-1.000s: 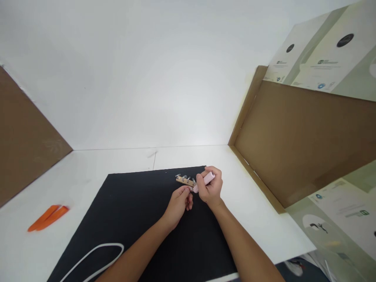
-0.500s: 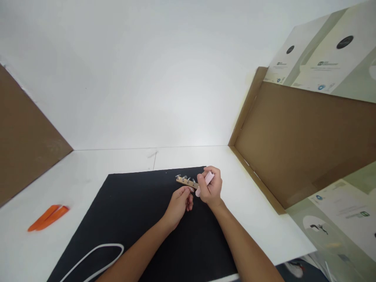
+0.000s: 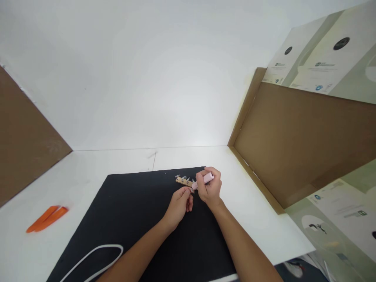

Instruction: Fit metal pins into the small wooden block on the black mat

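Note:
Near the far edge of a black mat (image 3: 132, 211) is a narrow wooden strip (image 3: 184, 181) with several small metal pieces along it. My right hand (image 3: 209, 185) is wrapped round a pale pink tool (image 3: 203, 180), whose lower left end lies over the strip's right part. Just below that end, my left hand (image 3: 181, 199) pinches a small shiny piece at its fingertips, too small to name. The strip's right end is hidden by the tool and my right hand.
Orange strips (image 3: 47, 219) lie on the white table at left. A white cable (image 3: 102, 246) loops over the mat's lower left. Brown panels stand at left (image 3: 26, 141) and right (image 3: 308, 145), with printed sheets (image 3: 326, 58) around the right one.
The pink tool has tilted flatter in my right hand, and its lower end has shifted left and up over the strip. My left hand has stayed almost in place.

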A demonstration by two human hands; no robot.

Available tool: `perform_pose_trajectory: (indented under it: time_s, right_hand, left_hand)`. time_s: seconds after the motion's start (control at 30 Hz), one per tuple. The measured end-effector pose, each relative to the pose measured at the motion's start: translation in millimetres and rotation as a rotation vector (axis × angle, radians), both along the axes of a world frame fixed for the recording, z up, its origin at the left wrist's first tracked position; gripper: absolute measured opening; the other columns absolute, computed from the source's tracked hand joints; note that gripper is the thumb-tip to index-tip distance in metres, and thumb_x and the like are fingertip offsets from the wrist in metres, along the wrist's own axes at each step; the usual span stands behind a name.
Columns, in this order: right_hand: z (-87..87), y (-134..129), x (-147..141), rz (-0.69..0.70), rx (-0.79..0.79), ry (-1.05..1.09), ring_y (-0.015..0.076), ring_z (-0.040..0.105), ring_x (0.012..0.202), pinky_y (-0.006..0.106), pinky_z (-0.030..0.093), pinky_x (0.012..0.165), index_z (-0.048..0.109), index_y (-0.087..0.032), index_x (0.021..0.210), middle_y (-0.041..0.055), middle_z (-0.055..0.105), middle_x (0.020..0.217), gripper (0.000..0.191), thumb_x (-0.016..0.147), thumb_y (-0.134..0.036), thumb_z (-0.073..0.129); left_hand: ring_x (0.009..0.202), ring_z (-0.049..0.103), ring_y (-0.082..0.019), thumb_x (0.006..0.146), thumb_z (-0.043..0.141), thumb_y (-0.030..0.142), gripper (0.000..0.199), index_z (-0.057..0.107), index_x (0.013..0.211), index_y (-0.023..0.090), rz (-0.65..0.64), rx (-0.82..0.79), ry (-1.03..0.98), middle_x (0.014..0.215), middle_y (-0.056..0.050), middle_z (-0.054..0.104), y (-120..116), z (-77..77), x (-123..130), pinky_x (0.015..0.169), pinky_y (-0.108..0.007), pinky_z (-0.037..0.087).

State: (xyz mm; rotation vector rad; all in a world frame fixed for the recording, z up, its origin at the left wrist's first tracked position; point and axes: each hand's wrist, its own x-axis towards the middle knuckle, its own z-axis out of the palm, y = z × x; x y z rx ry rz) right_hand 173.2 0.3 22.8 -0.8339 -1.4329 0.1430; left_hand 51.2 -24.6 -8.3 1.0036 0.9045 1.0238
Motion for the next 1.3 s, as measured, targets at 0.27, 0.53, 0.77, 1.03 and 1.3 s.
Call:
perform_pose_trajectory:
  time_s: [0.27, 0.53, 0.77, 1.03, 1.3]
  right_hand:
    - [-2.0, 10, 3, -0.026, 0.096, 0.090, 0.0137, 0.058, 0.068, 0.031, 0.049, 0.067, 0.034, -0.024, 0.123, -0.0016, 0.058, 0.082, 0.042, 0.088, -0.013, 0.055]
    - [-1.3, 6, 5, 0.070, -0.108, 0.221, 0.0139, 0.048, 0.056, 0.028, 0.042, 0.056, 0.047, -0.021, 0.120, -0.0030, 0.050, 0.067, 0.026, 0.097, -0.029, 0.036]
    - [6.3, 5, 2, 0.084, -0.302, 0.359, 0.0124, 0.047, 0.056, 0.024, 0.041, 0.052, 0.036, -0.020, 0.137, -0.0029, 0.051, 0.071, 0.048, 0.093, -0.034, 0.050]
    - [11.8, 15, 5, 0.119, -0.498, 0.512, 0.0111, 0.046, 0.056, 0.024, 0.042, 0.053, 0.056, -0.016, 0.122, -0.0042, 0.049, 0.067, 0.046, 0.083, -0.039, 0.065]
    - [6.7, 23, 10, 0.147, -0.553, 0.515, 0.0100, 0.048, 0.049, 0.021, 0.039, 0.045, 0.060, -0.017, 0.083, -0.0020, 0.059, 0.062, 0.032, 0.080, -0.048, 0.066]
  left_hand:
    - [0.038, 0.043, -0.006, 0.082, 0.053, 0.047, 0.030, 0.055, 0.082, 0.017, -0.003, -0.002, 0.012, 0.053, 0.008, 0.048, -1, 2.9, 0, 0.040, -0.018, 0.029]
    - [0.038, 0.042, -0.006, 0.081, 0.056, 0.049, 0.032, 0.055, 0.082, 0.017, -0.001, -0.052, -0.005, 0.052, 0.008, 0.047, 2, 1.7, 1, 0.039, -0.018, 0.028]
    - [0.040, 0.043, -0.006, 0.084, 0.057, 0.049, 0.032, 0.056, 0.084, 0.017, -0.014, -0.061, -0.042, 0.054, 0.007, 0.048, 5, -8.1, -3, 0.040, -0.018, 0.029]
    - [0.041, 0.045, -0.007, 0.081, 0.062, 0.050, 0.034, 0.055, 0.084, 0.017, -0.010, -0.113, -0.089, 0.055, 0.007, 0.048, 8, -13.4, -6, 0.040, -0.019, 0.029]
    - [0.038, 0.044, -0.007, 0.079, 0.061, 0.054, 0.037, 0.055, 0.082, 0.017, -0.032, -0.087, -0.099, 0.052, 0.008, 0.047, 10, -14.2, -3, 0.039, -0.019, 0.028]
